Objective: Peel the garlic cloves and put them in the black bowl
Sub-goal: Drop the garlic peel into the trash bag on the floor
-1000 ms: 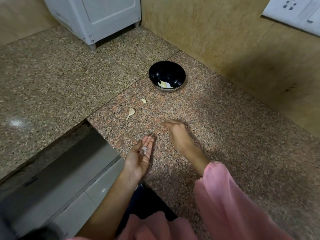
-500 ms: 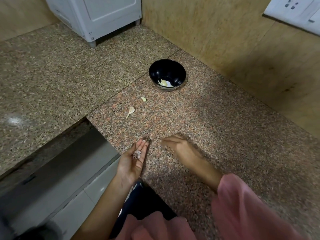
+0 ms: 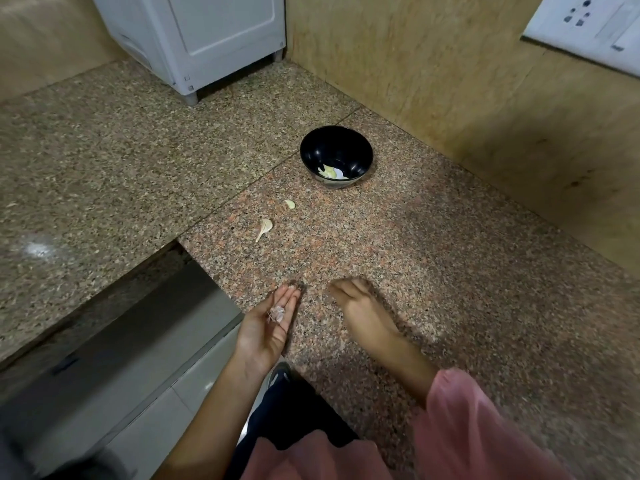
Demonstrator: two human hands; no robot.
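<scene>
While the left hand (image 3: 268, 329) lies palm-up, fingers straight, cradling what looks like pale papery garlic skin (image 3: 277, 313), unpeeled tailed garlic clove (image 3: 264, 227) lies ahead of empty, relaxed right hand (image 3: 363, 315), tail pointing back; glossy round black bowl (image 3: 313, 147) beyond.

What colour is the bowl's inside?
Glossy black, in the head view; the bowl holds pale garlic pieces.

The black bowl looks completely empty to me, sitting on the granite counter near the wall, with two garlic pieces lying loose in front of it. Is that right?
Not quite: the black bowl is not empty. The head view shows a few pale pieces lying in its bottom. The rest holds: it sits on the granite counter near the wall, with two garlic pieces loose in front.
</scene>
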